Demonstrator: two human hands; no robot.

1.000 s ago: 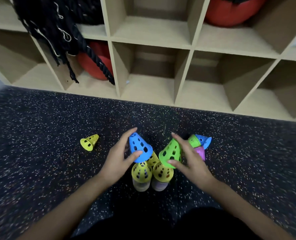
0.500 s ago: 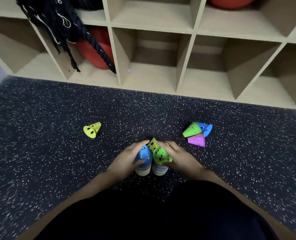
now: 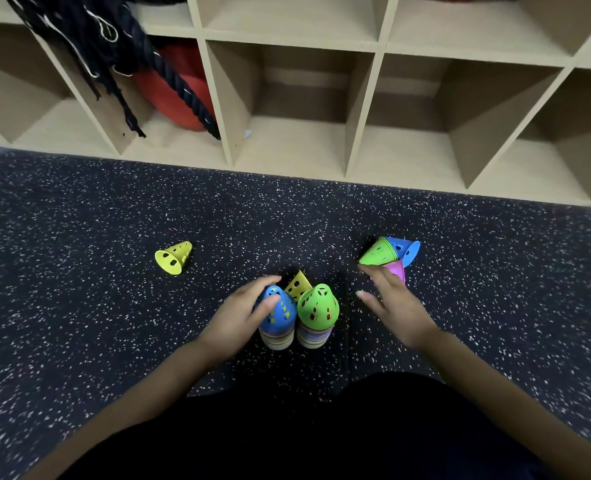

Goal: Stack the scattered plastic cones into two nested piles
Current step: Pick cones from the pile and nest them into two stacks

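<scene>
Blue-topped pile [image 3: 277, 320] and green-topped pile [image 3: 316, 315] stand touching at centre. Left hand [image 3: 238, 318] cups the blue top. Right hand [image 3: 392, 306], fingers spread and empty, hovers by loose cones [image 3: 377, 252] at 1 o'clock. One yellow cone [image 3: 173, 257] lies at 10 o'clock.

One view only, worn on my head: wide-angle, facing forward and steeply down, close above my fingers [image 3: 377, 274]; floor [image 3: 79, 220] beneath them, cubby shelf [image 3: 359, 116] beyond them, filling the top.
</scene>
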